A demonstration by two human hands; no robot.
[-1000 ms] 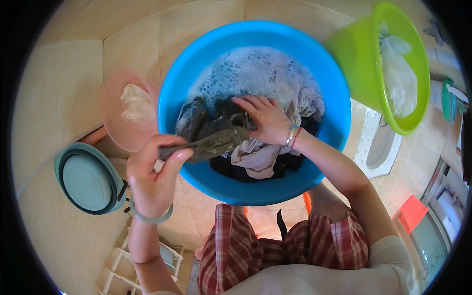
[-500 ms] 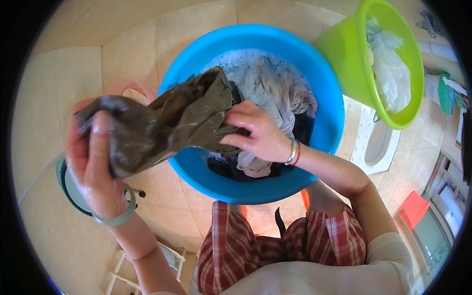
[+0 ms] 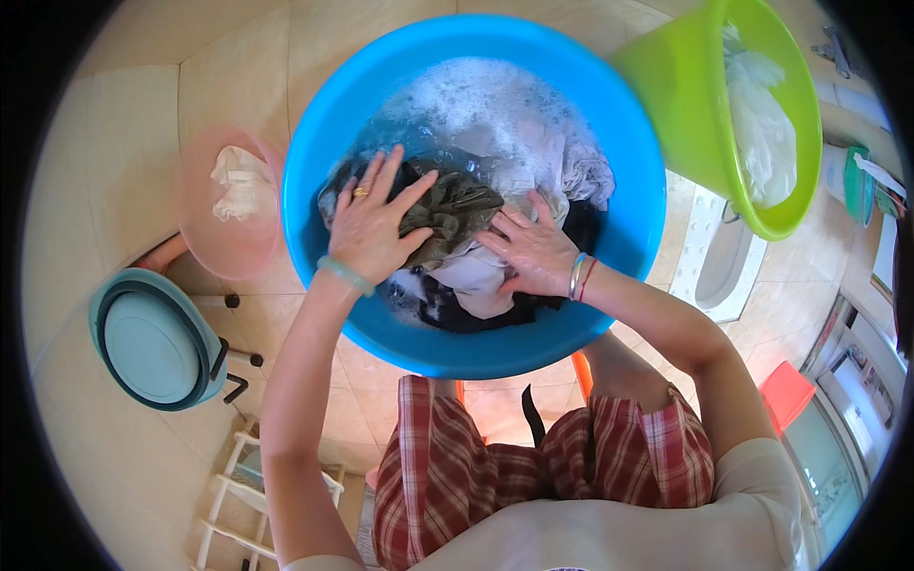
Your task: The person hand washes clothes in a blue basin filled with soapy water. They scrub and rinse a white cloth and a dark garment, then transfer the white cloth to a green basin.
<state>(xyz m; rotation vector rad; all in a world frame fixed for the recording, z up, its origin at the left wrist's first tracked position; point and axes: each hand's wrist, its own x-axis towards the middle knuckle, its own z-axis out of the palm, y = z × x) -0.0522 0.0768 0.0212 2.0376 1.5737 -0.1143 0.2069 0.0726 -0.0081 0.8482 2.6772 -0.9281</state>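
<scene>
A big blue basin (image 3: 476, 357) in front of me holds soapy water and wet clothes. My left hand (image 3: 371, 224) lies palm down, fingers spread, on the left part of a dark olive garment (image 3: 452, 209). At that garment's right edge, my right hand (image 3: 533, 252) rests with its fingers stretched out over the wet cloth, gripping nothing. A pale garment (image 3: 476, 281) shows between and below the hands, with black cloth (image 3: 486, 319) beneath it. Foam (image 3: 486, 86) and a greyish garment (image 3: 586, 176) fill the far side. The exact garment types are hard to tell.
To the right stands a lime green bucket (image 3: 676, 95) with a white plastic bag (image 3: 762, 124) inside, near a white squat toilet (image 3: 714, 257). On the left are a pink translucent basin (image 3: 228, 257) with white cloth, a grey-green folded tub (image 3: 152, 338) and a white rack (image 3: 224, 504).
The olive garment, held up in both hands over the basin's left side, is now down in the water. Both hands have opened flat on the laundry. The view has shifted slightly.
</scene>
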